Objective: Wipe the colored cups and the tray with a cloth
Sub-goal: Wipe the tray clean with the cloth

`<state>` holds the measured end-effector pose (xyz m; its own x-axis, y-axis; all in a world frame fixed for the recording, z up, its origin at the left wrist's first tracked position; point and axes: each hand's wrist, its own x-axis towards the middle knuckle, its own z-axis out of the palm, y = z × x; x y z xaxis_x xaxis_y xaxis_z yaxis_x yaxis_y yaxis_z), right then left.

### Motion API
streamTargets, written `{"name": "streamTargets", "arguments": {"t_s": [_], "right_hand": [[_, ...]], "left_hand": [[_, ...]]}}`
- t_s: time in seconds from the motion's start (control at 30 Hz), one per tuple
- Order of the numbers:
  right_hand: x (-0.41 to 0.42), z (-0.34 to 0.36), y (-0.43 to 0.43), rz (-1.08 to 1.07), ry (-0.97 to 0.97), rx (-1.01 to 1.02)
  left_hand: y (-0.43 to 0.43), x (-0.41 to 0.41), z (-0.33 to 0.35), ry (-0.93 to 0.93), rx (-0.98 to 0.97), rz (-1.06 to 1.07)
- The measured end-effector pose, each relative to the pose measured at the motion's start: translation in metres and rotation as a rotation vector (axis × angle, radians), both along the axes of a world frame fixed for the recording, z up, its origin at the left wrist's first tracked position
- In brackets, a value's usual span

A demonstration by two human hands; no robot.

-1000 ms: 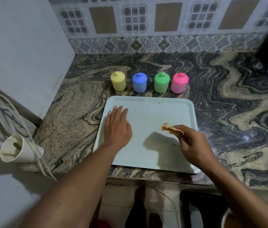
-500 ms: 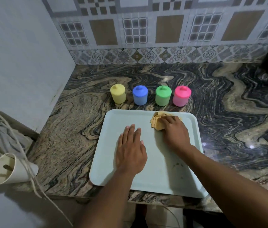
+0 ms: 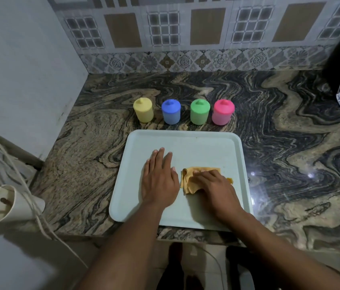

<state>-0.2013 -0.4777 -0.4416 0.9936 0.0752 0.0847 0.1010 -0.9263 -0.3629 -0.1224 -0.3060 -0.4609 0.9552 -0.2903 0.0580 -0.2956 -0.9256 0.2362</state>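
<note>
You stand at a marbled stone counter (image 3: 280,143), swirled in black and tan, set in a corner with patterned tiles (image 3: 206,38) behind and a plain pale wall (image 3: 22,70) to your left. A pale rectangular tray (image 3: 196,143) lies flat on the counter near its front edge, directly before you. Your left hand (image 3: 159,181) rests palm down on the tray's middle, fingers stretched out flat and close together, holding nothing. Your right hand (image 3: 217,189) sits just beside it, palm down, pressing a crumpled tan cloth (image 3: 188,181) against the tray's surface; the cloth shows past your fingertips and toward your left hand. Beyond the tray's far edge four lidded cups stand upright in a row on the counter, apart from one another: yellow cup (image 3: 143,110), blue cup (image 3: 171,112), green cup (image 3: 199,112) and pink cup (image 3: 222,113), left to right. A white plug (image 3: 2,204) with its cord hangs at the lower left.
</note>
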Motion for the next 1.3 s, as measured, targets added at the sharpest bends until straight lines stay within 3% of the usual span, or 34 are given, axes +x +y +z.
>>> {"name": "streamTargets", "arguments": {"t_s": [0.23, 0.37, 0.47, 0.53, 0.7, 0.83, 1.17, 1.3], "right_hand": [[-0.09, 0.016, 0.025, 0.108, 0.125, 0.095], [-0.068, 0.034, -0.004, -0.125, 0.099, 0.373], [-0.005, 0.038, -0.025, -0.257, -0.114, 0.28], [0.041, 0.036, -0.025, -0.23, -0.18, 0.189], [0.105, 0.012, -0.011, 0.038, -0.085, -0.046], [0.108, 0.007, -0.018, 0.084, -0.081, -0.116], [0.081, 0.007, -0.062, -0.178, 0.055, -0.187], [0.058, 0.013, -0.066, -0.174, 0.086, -0.14]], "left_hand": [[0.001, -0.002, -0.005, 0.013, -0.018, 0.003], [0.0, -0.003, -0.004, 0.009, -0.029, 0.008], [0.001, -0.003, -0.004, 0.002, -0.035, 0.008], [0.001, -0.003, -0.004, -0.009, -0.038, 0.01], [0.001, -0.002, -0.006, -0.019, -0.039, 0.017], [0.002, -0.001, -0.007, -0.023, -0.028, 0.014], [0.001, -0.002, -0.004, 0.007, -0.041, 0.024], [0.001, -0.001, -0.005, 0.012, -0.037, 0.03]]}}
